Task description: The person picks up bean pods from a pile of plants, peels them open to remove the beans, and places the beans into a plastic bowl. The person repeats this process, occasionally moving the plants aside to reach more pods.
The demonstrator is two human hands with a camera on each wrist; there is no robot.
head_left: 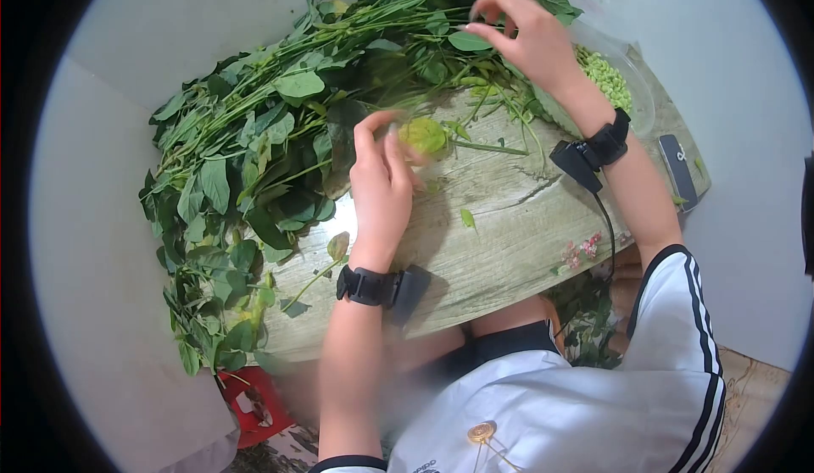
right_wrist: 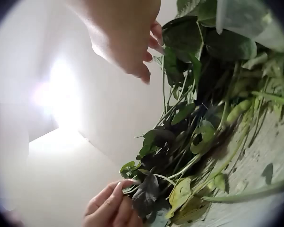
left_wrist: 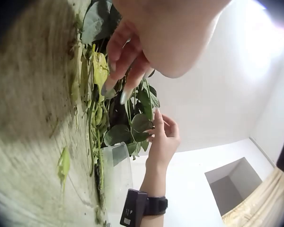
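Note:
A thick heap of leafy bean plants (head_left: 297, 87) with long green stems covers the far and left side of the wooden-looking tabletop (head_left: 500, 219). My left hand (head_left: 380, 189) is over the heap's near edge, fingers loosely bent and apart, right beside a yellow leaf (head_left: 422, 136). In the left wrist view, its fingertips hang close to that yellow leaf (left_wrist: 100, 68). My right hand (head_left: 538, 45) hovers over the stems at the back right, thumb and fingers curved with nothing between them. Green pods (right_wrist: 239, 111) lie among the stems below it.
A clear plastic container (head_left: 644, 108) of shelled green beans (head_left: 606, 79) stands at the right, partly behind my right forearm. A phone (head_left: 678, 172) lies near the right edge. Loose bits of leaf (head_left: 467, 218) dot the tabletop. A red plastic stool (head_left: 254, 405) is below left.

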